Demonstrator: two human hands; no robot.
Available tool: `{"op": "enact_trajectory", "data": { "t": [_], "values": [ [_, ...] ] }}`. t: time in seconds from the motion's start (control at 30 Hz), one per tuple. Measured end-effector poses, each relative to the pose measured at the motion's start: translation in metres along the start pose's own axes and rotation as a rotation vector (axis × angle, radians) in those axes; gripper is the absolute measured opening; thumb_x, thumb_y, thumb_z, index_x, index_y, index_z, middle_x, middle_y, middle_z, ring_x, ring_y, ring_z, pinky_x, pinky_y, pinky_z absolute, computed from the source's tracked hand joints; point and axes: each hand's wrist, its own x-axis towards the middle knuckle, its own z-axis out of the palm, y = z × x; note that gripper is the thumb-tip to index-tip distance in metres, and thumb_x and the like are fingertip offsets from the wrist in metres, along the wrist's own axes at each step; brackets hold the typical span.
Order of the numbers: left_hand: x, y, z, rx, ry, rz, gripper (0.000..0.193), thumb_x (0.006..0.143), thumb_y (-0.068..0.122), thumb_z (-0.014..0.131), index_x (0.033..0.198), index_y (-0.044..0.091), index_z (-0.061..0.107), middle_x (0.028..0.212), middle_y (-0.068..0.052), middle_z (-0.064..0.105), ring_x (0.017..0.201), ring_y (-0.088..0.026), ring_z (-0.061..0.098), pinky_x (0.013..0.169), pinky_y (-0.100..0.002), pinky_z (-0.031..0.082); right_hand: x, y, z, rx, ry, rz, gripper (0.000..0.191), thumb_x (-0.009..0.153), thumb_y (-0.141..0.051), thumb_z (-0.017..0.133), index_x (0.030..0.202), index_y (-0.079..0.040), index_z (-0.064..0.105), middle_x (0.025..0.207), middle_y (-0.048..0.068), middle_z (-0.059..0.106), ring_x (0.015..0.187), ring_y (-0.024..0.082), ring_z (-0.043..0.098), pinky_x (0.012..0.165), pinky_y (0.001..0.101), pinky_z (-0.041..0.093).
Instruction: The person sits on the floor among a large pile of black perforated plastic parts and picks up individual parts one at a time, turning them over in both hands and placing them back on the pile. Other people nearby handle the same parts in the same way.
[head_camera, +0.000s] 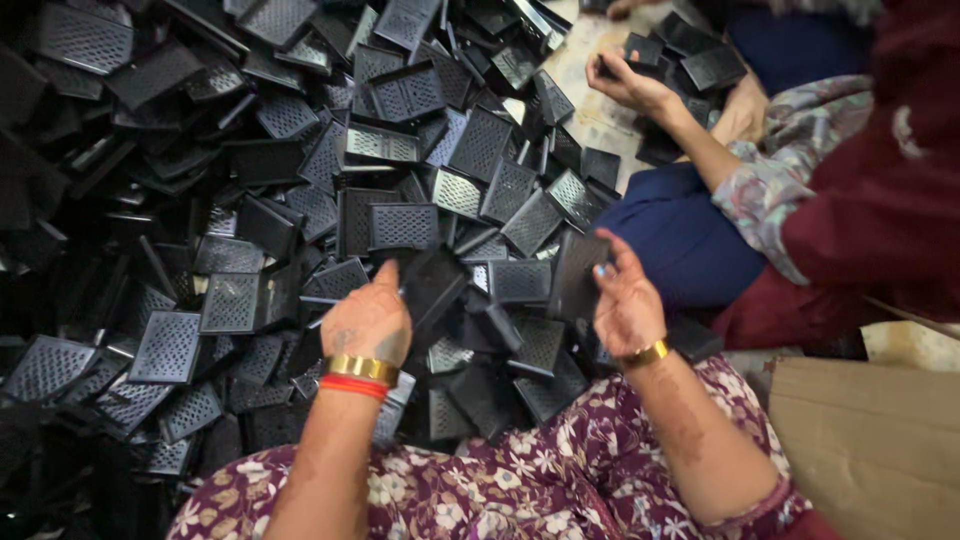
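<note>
Fingers (612, 262) of the right hand (626, 305) clamp a black grille panel (578, 272), lifted over the heap (250, 200) on the floor; left hand (368, 320) grips another black panel (432, 285) beside it. Looks like sorting, pair in hand; next needs bringing both together squarely. A co-worker's hand (628, 85) works at the far edge.

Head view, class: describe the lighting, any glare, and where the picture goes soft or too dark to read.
Head view: light catches the perforated black trays mid-pile with grey sheen; the far left falls into near-black shadow; the left hand and right hand are slightly soft, as is the co-worker's hand; no strong distortion.
</note>
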Motion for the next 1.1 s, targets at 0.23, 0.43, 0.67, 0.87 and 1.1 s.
{"op": "enact_trajectory", "data": {
  "t": [0.23, 0.43, 0.67, 0.87, 1.1],
  "values": [
    [-0.008, 0.060, 0.064, -1.080, 0.092, 0.423, 0.060, 0.099, 0.038, 0.060, 0.149, 0.012, 0.042, 0.135, -0.018, 0.064, 0.122, -0.027, 0.062, 0.100, -0.042, 0.049, -0.002, 0.036, 0.075, -0.110, 0.019, 0.066, 0.053, 0.094, 0.000, 0.059, 0.146, -0.009, 0.051, 0.122, 0.003, 0.064, 0.111, 0.013, 0.061, 0.102, 0.0286, 0.047],
    [0.006, 0.051, 0.109, -1.616, -0.079, 0.318, 0.062, 0.095, 0.032, 0.074, 0.140, 0.004, 0.041, 0.121, -0.011, 0.052, 0.109, -0.020, 0.049, 0.094, -0.036, 0.045, 0.014, 0.077, 0.087, -0.476, -0.008, -0.228, 0.029, 0.104, -0.006, 0.057, 0.133, -0.004, 0.057, 0.123, 0.008, 0.061, 0.113, 0.016, 0.060, 0.101, 0.0309, 0.048],
    [0.014, 0.036, 0.087, -1.595, 0.034, 0.223, 0.068, 0.081, 0.011, 0.075, 0.137, 0.011, 0.037, 0.129, -0.007, 0.054, 0.119, -0.019, 0.056, 0.101, -0.036, 0.050, -0.016, 0.067, 0.067, -0.558, -0.461, 0.019, 0.052, 0.099, -0.002, 0.060, 0.150, -0.005, 0.048, 0.151, 0.007, 0.050, 0.137, 0.018, 0.050, 0.112, 0.0350, 0.042],
    [0.010, 0.025, 0.051, -1.728, -0.178, 0.172, 0.073, 0.075, 0.004, 0.082, 0.137, 0.009, 0.043, 0.127, -0.011, 0.055, 0.121, -0.024, 0.056, 0.106, -0.038, 0.048, 0.001, 0.045, 0.067, -0.512, -0.672, 0.380, 0.093, 0.082, -0.009, 0.078, 0.158, -0.016, 0.025, 0.147, 0.004, 0.049, 0.131, 0.016, 0.053, 0.106, 0.0351, 0.051],
    [0.008, 0.027, 0.044, -1.715, -0.202, 0.161, 0.072, 0.071, -0.006, 0.082, 0.134, 0.009, 0.049, 0.130, -0.005, 0.055, 0.123, -0.022, 0.054, 0.105, -0.039, 0.047, 0.000, 0.058, 0.061, -0.205, -0.372, 0.338, 0.067, 0.091, -0.012, 0.074, 0.153, -0.010, 0.048, 0.144, 0.012, 0.059, 0.128, 0.020, 0.058, 0.106, 0.0373, 0.050]
  ]
}}
